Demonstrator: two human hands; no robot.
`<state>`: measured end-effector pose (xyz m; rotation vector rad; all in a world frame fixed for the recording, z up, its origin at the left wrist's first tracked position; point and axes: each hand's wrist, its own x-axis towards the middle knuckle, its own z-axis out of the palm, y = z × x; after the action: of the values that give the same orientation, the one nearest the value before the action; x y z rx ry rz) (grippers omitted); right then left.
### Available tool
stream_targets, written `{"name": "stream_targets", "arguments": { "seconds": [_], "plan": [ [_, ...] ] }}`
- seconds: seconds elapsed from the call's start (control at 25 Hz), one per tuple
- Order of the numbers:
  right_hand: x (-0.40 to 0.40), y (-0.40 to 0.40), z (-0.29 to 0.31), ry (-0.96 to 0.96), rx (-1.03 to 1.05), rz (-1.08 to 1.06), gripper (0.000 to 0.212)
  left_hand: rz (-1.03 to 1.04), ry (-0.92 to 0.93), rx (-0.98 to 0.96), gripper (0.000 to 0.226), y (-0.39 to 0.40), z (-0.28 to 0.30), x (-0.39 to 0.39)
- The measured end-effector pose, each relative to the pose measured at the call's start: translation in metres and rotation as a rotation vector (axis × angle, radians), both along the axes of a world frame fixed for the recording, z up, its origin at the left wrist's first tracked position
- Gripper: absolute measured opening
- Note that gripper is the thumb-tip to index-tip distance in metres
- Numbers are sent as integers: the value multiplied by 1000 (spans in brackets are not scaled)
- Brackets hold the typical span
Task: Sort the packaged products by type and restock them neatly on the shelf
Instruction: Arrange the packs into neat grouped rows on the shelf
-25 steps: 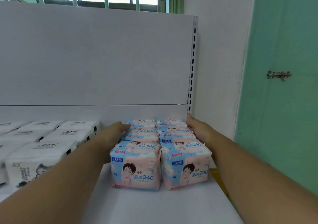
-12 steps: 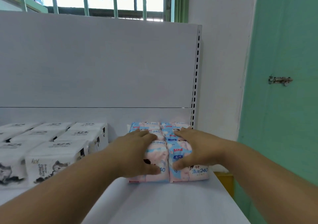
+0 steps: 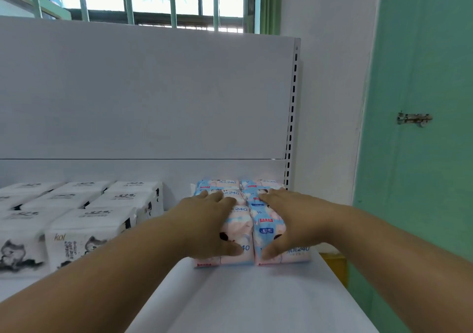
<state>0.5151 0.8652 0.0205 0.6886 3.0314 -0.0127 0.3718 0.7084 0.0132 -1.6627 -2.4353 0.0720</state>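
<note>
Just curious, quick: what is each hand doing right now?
Left hand: open, pressing flat on the left column of pink-and-blue packs.
Right hand: open, pressing flat on the right column of those packs.

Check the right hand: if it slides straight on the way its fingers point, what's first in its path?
Probably the rear pink-and-blue packs; the right hand already lies on the right-hand column, fingers aimed toward the shelf's back panel, which comes next. Depth is unclear.

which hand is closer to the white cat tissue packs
Left. The left hand rests on the left column of pink-and-blue packs, just across a gap from the white cat tissue packs; the right hand lies on the far column.
</note>
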Motion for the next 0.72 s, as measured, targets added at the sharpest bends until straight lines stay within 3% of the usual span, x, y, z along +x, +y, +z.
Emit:
{"name": "stream_targets", "arguments": {
  "seconds": [0.12,0.2,0.32,0.48,0.72],
  "plan": [
    [-2,-2,13,117,-247,-22,77,51,-234,41,75,2,22,0],
    [-12,8,15,164,-207,-36,67,100,-301,52,62,11,35,-7],
    [-31,25,11,110,-113,-25,57,134,-245,-70,54,27,40,-17],
    [-57,37,8,-22,-25,30,51,68,11,-362,52,51,26,-32],
    [-63,41,12,-169,133,135,54,125,-66,-297,52,57,28,-23]
  ]
}}
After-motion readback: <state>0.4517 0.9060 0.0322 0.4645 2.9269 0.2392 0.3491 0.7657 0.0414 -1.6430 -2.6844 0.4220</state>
